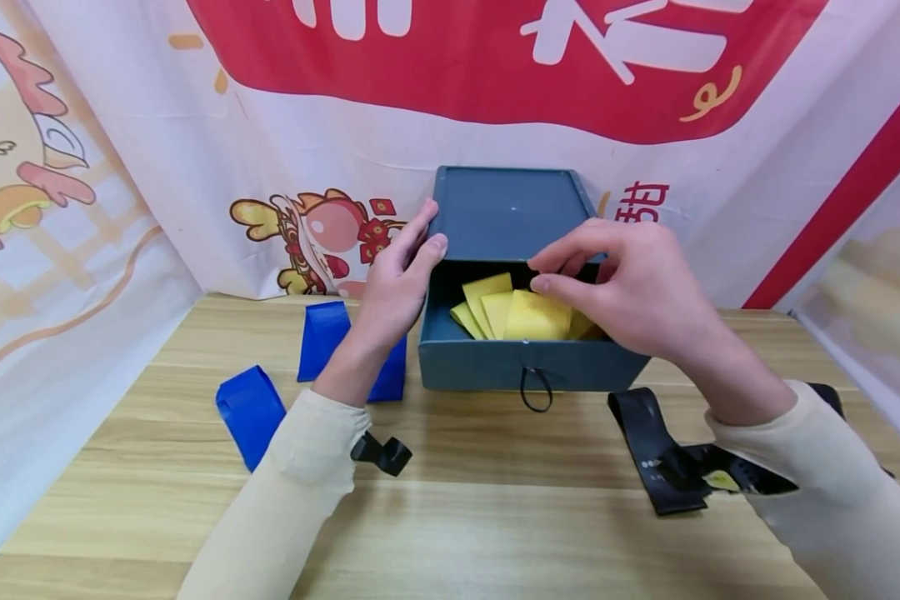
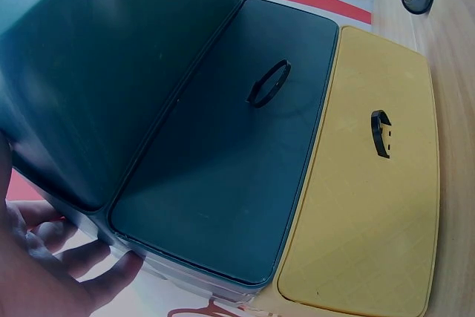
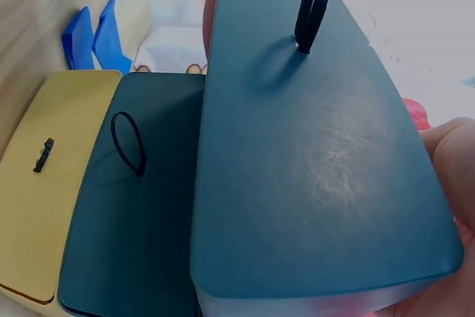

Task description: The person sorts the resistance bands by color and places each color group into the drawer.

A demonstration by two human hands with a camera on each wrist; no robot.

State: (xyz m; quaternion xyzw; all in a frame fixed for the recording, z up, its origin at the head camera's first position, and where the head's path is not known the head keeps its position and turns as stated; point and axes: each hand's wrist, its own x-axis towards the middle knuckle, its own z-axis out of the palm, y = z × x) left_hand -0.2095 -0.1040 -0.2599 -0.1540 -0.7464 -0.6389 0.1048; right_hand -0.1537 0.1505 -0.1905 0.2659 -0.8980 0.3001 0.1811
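Note:
A dark teal drawer with a black loop pull is slid out of a small cabinet. Several folded yellow pieces, of cloth or paper, lie inside it. My left hand rests against the cabinet's left side; the left wrist view shows its fingers touching the side wall. Over the drawer's right part is my right hand, thumb and index fingertip close together above the yellow pieces, with a small gap between them. In the right wrist view the drawer's front covers part of this hand.
Below the pulled-out drawer are a closed teal drawer and a closed yellow drawer, each with a black loop. Blue folded pieces stand on the wooden table at the left. A black folded strip is by the right sleeve. A printed cloth hangs behind.

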